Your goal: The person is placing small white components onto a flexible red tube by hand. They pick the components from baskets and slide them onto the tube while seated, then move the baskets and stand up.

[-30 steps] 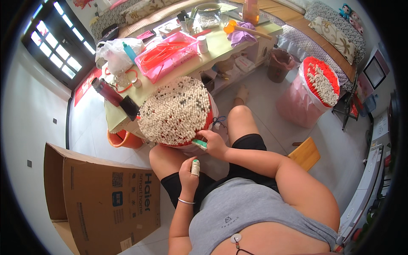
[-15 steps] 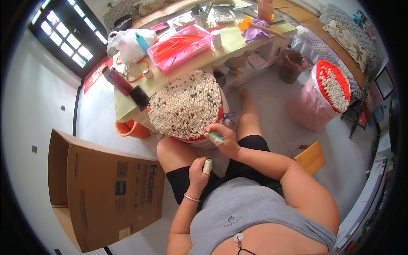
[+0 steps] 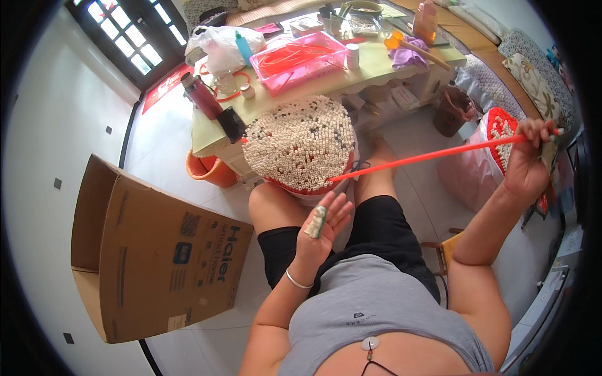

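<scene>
A round mass of tightly packed small cream pieces [image 3: 298, 141], with dark specks and a red rim, stands upright between my knees. My right hand [image 3: 530, 160] is raised far out to the right, its fingers closed on a long red strip [image 3: 433, 154]. The strip runs taut and slanting down to the near right edge of the packed pieces. My left hand [image 3: 324, 225] is just in front of that edge, palm up, fingers apart, holding nothing. Pale wrapping covers a finger on each hand.
A pale green table [image 3: 263, 103] behind bears a pink basket [image 3: 300, 62] of red strips, a flask [image 3: 202, 97] and a white bag [image 3: 222, 47]. A cardboard box [image 3: 169, 263] stands at left, an orange bucket [image 3: 219, 174] near the table. Another bundle [image 3: 467, 164] and a bin [image 3: 453, 113] are at right.
My right hand has swung from the bundle's near edge far out to the right, drawing the red strip out long. My left hand has risen toward the bundle and opened. The view has shifted.
</scene>
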The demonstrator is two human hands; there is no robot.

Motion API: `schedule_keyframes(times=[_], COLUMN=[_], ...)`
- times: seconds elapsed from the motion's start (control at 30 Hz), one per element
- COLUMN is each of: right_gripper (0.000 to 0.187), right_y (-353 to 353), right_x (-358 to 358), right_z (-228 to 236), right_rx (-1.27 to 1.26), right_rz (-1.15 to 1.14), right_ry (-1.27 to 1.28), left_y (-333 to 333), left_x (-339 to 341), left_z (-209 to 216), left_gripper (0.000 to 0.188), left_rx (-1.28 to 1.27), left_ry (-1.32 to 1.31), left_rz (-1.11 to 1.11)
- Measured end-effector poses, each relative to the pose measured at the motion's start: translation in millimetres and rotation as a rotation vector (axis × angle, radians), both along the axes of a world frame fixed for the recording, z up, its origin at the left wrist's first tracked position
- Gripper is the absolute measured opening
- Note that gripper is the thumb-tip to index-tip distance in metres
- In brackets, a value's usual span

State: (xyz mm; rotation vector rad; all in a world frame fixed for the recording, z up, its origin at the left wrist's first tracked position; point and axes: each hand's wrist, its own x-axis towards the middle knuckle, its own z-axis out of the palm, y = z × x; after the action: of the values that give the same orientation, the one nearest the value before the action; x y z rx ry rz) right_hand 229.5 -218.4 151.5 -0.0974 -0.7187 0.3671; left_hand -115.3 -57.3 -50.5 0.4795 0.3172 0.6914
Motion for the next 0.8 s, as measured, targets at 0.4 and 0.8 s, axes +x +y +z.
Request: schedule_keyframes(times=[0.4,0.8], right_gripper=[0.020,0.007], right_y=[-36.8,78.5], right_x=[83.9,89.8], right_z=[-106.0,-20.6], right_rx=[-0.019,0.062], right_rz=[-0.166,0.450], right_ry=[0.348,0.220], left_y=[14.9,-4.2], left_x=[-18.4,-77.7], left_z=[11.9,30.6], left_gripper=[0.048,0.048], left_rx=[-0.033,0.169], left_ry=[0.042,-0.034], left_rz=[-0.037,0.068])
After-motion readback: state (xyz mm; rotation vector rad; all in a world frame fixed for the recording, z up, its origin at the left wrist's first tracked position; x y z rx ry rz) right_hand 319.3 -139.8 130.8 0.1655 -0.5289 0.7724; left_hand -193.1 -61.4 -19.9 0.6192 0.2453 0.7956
